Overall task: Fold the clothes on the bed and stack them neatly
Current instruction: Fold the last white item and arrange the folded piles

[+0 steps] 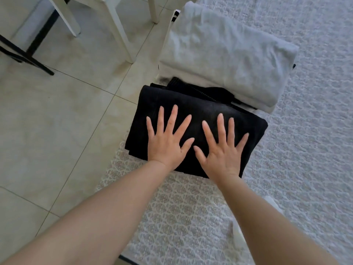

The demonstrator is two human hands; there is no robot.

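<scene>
Black garment (200, 111): folded, at the bed's (305, 169) left edge, touching the grey pile (225, 54).
Left hand (168, 144): fingers spread, flat on it.
Right hand (221, 152): same, alongside.
Long axis: runs across both palms.

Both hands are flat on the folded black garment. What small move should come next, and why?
Probably lift the black garment onto the grey folded pile behind it: left hand and right hand lie flat, and it looks fully folded.

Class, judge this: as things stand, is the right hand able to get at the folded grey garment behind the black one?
Probably yes: the right hand lies flat on the black garment, holding nothing, and the grey garment lies uncovered just beyond.
</scene>
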